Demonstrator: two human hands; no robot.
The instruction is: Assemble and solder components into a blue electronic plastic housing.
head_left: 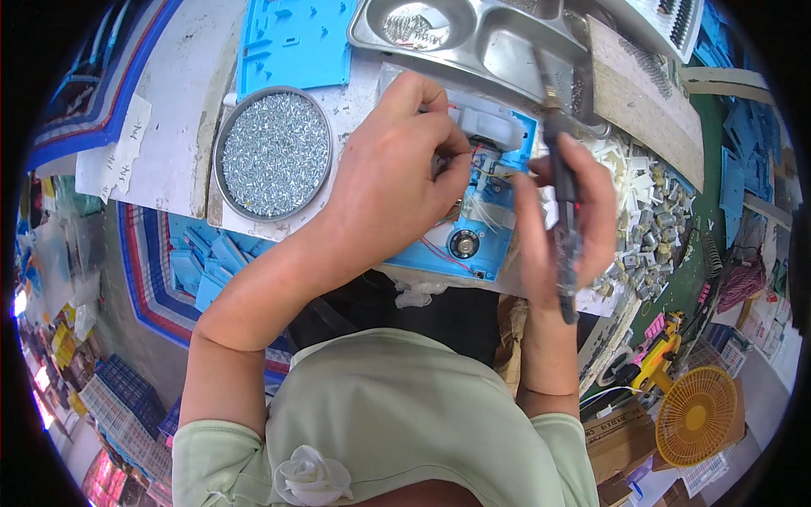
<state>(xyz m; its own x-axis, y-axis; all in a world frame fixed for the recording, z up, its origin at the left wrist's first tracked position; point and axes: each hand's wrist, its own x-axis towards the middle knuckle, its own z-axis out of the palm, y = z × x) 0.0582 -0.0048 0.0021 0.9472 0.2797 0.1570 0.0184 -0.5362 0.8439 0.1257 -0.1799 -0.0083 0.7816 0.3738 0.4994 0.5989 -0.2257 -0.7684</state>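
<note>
Over a blue plastic housing (439, 258), my left hand (382, 169) has its fingers curled together near the thumb. What they pinch, if anything, is hidden. The housing holds thin wires, a small round speaker (464, 243) and a pale grey plastic part (492, 128). My right hand (591, 221) is closed around a black electric screwdriver (563, 182), somewhat blurred. Its bit points up and away, over the metal tray and apart from the housing.
A round dish (219, 160) full of small silver screws (275, 152) stands left of my left hand. Behind it lies a blue plastic panel (291, 46). The compartmented metal tray (522, 49) is at the back. Small motors (655, 232) and white plastic pieces (629, 173) are heaped at right.
</note>
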